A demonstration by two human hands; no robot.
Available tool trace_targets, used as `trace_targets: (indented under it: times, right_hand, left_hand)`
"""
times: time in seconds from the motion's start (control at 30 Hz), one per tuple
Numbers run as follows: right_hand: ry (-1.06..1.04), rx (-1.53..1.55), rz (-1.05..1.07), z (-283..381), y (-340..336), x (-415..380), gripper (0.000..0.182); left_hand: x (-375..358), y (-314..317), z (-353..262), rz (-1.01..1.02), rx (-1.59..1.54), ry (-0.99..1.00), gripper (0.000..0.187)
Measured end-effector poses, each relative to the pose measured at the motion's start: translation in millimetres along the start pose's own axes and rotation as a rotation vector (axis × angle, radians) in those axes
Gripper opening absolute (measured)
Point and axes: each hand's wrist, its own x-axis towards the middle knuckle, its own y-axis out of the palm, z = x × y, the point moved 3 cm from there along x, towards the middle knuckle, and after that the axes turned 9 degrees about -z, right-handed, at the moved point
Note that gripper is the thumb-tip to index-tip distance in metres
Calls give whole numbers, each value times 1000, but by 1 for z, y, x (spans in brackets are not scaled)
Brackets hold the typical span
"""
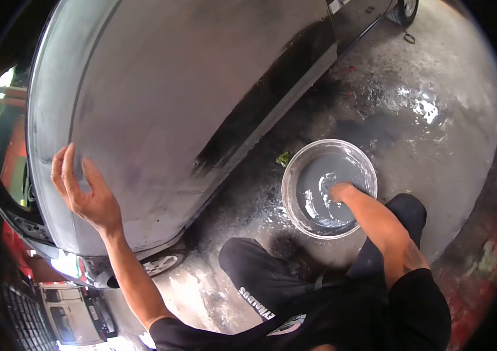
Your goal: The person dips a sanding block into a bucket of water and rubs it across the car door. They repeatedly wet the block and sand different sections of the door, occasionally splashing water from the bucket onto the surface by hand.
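My left hand is raised at the car door, its fingers stretched out and apart with nothing in them. The door has a dull grey, sanded-looking surface with a dark band along its lower part. My right hand dips into a round metal basin of grey water on the floor. Its fingers are under the water, where ripples shine around them, so what they hold, if anything, is hidden. The basin stands in front of my knees.
Wet concrete floor with puddles surrounds the basin. A small green clump lies by the basin's rim. One car wheel is below the door's near end. A van stands at the lower left.
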Motion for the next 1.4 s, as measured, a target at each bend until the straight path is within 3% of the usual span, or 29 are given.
trace_targets:
  times: [0.13,0.2,0.27,0.33,0.43,0.5,0.53,0.6,0.7,0.73,0.8,0.83,0.87,1.03,1.07,1.13,1.27,1.33,1.4]
  right_hand:
    - [-168,26,-66,27,-44,-20,36]
    - [-242,-4,-201,27,-34,-20,34]
    - [-242,85,-275,24,-39,-20,31]
    - [-245,66,-267,19,-32,-8,30]
    - [-253,41,-312,15,-38,-10,31]
    - [-273,28,-298,19,-38,-14,31]
    - [-290,26,-296,20,-42,-13,31]
    - [-276,-1,-286,22,-40,-8,32]
    - [-307,8,-279,26,-41,-8,31]
    - [-274,63,-273,29,-39,-8,32]
    - [-304,82,-234,26,-41,-8,32]
    - [-303,88,-250,26,-39,-7,32]
    - [-268,77,-278,25,-37,-4,32]
    - [-282,42,-314,23,-36,-4,31]
    - [-273,50,-328,21,-42,-2,31]
    - [-224,10,-129,20,-42,1,36]
    - [-111,146,-216,14,-39,6,39]
    - [-121,127,-197,13,-51,-1,39]
    - [-87,143,-229,11,-56,-3,37]
  left_hand:
    - [3,3,3,-60,86,71,34]
    - [-27,13,-5,53,-178,-281,33]
    - [-78,32,-42,324,-196,-202,32]
    - [-149,49,-113,687,-384,-315,40]
    - [-306,72,-184,1139,-506,-445,91]
    - [-364,86,-224,1096,-629,-808,93]
    - [-379,88,-244,942,-668,-915,93]
    - [-363,82,-263,971,-471,-1030,94]
    - [-380,88,-252,919,-517,-891,98]
    - [-376,87,-249,907,-517,-887,98]
    - [-363,88,-231,1144,-582,-824,96]
    - [-357,90,-216,1168,-504,-696,90]
    - [-345,93,-193,1070,-473,-544,84]
    - [-109,56,-99,543,-125,-252,48]
    - [-73,47,-76,381,-49,-104,46]
    - [2,30,-43,176,35,29,47]
    - [109,25,20,-26,243,159,46]
    - [141,38,64,26,208,91,54]
    - [155,54,100,161,179,-106,61]
